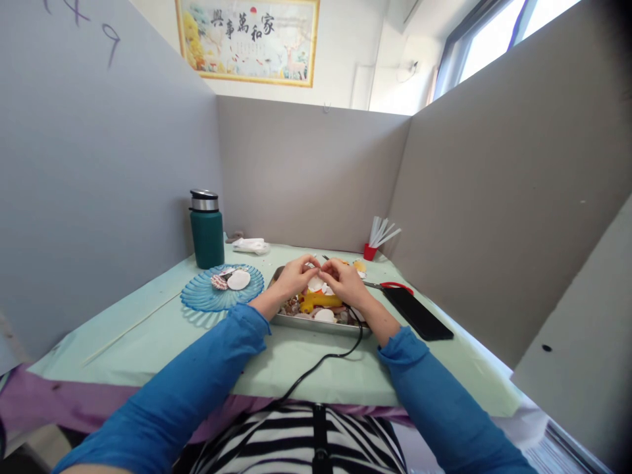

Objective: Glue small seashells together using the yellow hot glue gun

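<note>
Both of my hands meet above a metal tray [301, 322]. The fingers of my left hand [295, 276] are pinched together, and so are those of my right hand [346, 283], fingertips almost touching. A whitish piece [315, 284] shows just under the fingertips; whether they hold it or something smaller, I cannot make out. Below them a yellow glue gun [320, 301] lies in the tray among shells and bits. Its black cord [323, 359] runs over the tray's front edge toward me. A white disc [324, 316] sits near that edge.
Left of the tray, a blue scalloped plate [195, 295] holds a striped shell [219, 282] and a white disc [239, 280]. Behind it stands a teal bottle [207, 237]. On the right are red-handled scissors [397, 287], a black phone [417, 313] and a red cup [370, 252] of white sticks.
</note>
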Tool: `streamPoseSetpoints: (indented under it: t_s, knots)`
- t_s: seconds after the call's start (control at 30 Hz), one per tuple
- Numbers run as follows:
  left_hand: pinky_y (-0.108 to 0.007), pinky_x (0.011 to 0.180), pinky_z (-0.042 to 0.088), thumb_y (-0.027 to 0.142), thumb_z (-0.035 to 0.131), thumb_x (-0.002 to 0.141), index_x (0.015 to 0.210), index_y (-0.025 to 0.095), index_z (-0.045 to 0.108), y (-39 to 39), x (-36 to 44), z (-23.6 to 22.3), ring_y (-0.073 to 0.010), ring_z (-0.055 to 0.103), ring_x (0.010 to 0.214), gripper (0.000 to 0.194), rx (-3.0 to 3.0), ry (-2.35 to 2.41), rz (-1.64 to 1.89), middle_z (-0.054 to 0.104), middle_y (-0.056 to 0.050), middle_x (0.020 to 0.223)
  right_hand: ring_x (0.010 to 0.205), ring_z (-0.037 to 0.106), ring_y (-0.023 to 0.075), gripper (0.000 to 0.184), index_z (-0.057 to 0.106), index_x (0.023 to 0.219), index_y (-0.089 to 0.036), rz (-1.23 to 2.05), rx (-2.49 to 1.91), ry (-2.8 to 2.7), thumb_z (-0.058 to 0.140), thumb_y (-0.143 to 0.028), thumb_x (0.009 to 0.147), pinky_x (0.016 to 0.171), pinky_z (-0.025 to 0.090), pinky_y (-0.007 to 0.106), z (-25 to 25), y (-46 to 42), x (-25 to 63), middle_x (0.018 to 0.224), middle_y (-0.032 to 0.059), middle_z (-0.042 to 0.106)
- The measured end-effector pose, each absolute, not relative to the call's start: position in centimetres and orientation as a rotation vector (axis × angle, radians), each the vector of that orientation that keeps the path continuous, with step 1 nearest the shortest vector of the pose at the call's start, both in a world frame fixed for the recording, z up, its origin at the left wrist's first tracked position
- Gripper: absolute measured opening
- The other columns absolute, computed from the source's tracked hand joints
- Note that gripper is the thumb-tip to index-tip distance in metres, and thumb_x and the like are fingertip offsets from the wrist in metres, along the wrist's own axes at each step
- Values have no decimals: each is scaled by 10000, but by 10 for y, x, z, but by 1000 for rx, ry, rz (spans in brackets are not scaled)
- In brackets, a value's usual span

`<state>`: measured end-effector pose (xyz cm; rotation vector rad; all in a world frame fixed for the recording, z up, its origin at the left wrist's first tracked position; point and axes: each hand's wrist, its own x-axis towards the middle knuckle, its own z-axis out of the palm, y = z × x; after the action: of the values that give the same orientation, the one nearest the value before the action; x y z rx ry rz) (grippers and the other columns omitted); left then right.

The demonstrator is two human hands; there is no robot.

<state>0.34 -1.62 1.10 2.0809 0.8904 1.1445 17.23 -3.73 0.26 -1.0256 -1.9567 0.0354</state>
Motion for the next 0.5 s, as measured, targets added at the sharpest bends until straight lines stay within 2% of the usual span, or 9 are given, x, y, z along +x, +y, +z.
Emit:
streamPoseSetpoints:
  t_s: [0.5]
  knots:
    - [-158,365,328,312,526,808,922,175,531,-19,4,13,-77,488,354,179,2026,912,1154,518,65,517,623,536,126,170,580,819,-180,48,-1027,-1947,532,-339,856,585,380,239,5,-41,171,714,14,627]
